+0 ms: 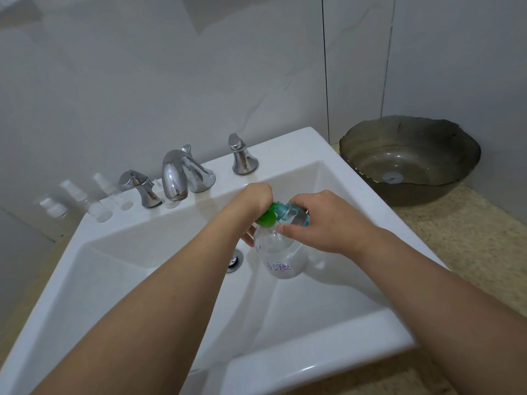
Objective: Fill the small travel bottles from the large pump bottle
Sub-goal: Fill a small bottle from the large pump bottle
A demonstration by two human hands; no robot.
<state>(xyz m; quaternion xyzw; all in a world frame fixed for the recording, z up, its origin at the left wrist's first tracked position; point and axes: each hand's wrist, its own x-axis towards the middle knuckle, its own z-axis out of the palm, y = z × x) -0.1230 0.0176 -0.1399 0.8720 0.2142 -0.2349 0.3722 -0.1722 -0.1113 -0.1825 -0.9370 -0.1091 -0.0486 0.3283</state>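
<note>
Against the grey tiled wall (pixel 171 81), small clear travel bottles (pixel 71 195) line the white sink (pixel 114 280) rim left of the chrome faucet (pixel 178 175), the left hand (pixel 255 203) grips the green pump (pixel 268 218) atop the large clear bottle (pixel 281 258) over the basin, the right hand (pixel 322 220) grips a blue-capped small bottle (pixel 296 215) beside it, and a dark glass bowl (pixel 410 158) sits on the speckled counter (pixel 470 252)

Over the white sink (pixel 176 280), the left hand (pixel 256 201) is gripping the green pump top (pixel 268 218) of a large clear bottle (pixel 281 252) bearing purple writing. The right hand (pixel 319 220) is holding a small blue-tinted bottle (pixel 296 215) tilted against it. Clear travel bottles (pixel 74 195) are standing beside the chrome faucet (pixel 176 175). A dark glass bowl (pixel 410 158) is sitting on the counter (pixel 470 238).
</note>
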